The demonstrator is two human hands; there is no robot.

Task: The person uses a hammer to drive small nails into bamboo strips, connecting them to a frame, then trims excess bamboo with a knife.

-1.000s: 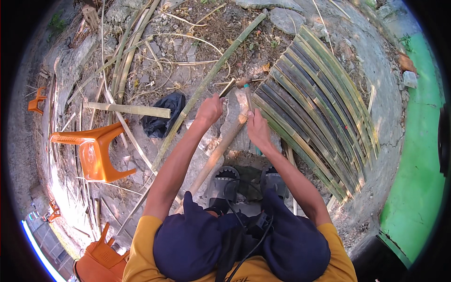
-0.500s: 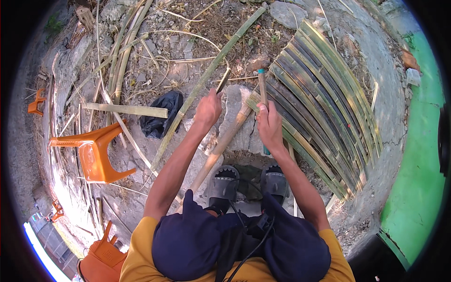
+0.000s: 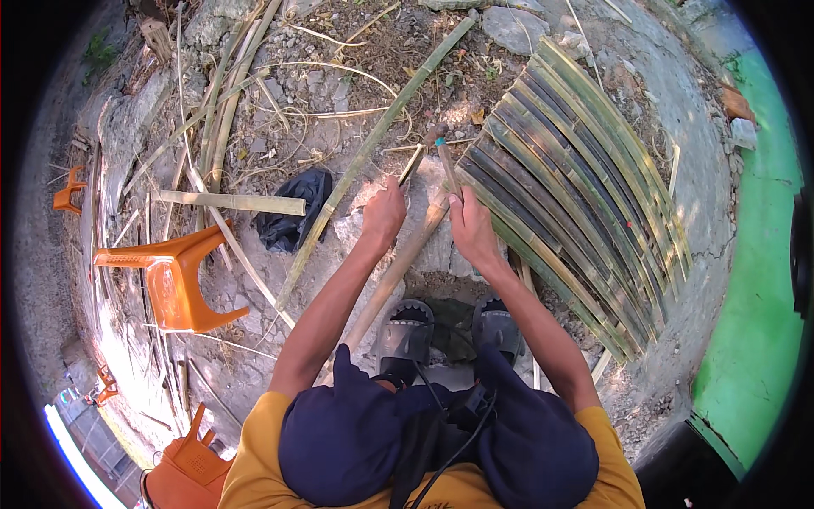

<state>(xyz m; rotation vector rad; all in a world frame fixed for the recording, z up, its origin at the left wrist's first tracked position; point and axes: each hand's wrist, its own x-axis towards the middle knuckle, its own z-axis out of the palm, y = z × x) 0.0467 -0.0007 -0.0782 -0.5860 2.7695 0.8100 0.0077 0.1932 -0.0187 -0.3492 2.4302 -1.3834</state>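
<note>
My left hand (image 3: 385, 209) is closed around a short, slim strip (image 3: 413, 163), pale on one side and dark on the other; it looks like split bamboo. Beside it, my right hand (image 3: 473, 222) grips the wooden handle of a hammer (image 3: 448, 168). The hammer has a teal band below a brown, rusty-looking head, which points away from me, close to the strip's tip but apart from it. Under both hands slants a round pole (image 3: 394, 270), its upper end by the edge of a panel of bamboo slats (image 3: 568, 195) on the right.
A long green bamboo strip (image 3: 373, 140) lies left of my hands, past a black plastic bag (image 3: 297, 206). An orange plastic stool (image 3: 174, 284) is tipped over at left. Split bamboo lengths (image 3: 222, 119) litter the stony ground. A green surface (image 3: 755, 280) borders the right.
The hammer has tilted, its head swinging left toward the strip. My right hand has shifted slightly left, and my left hand slightly right and nearer me.
</note>
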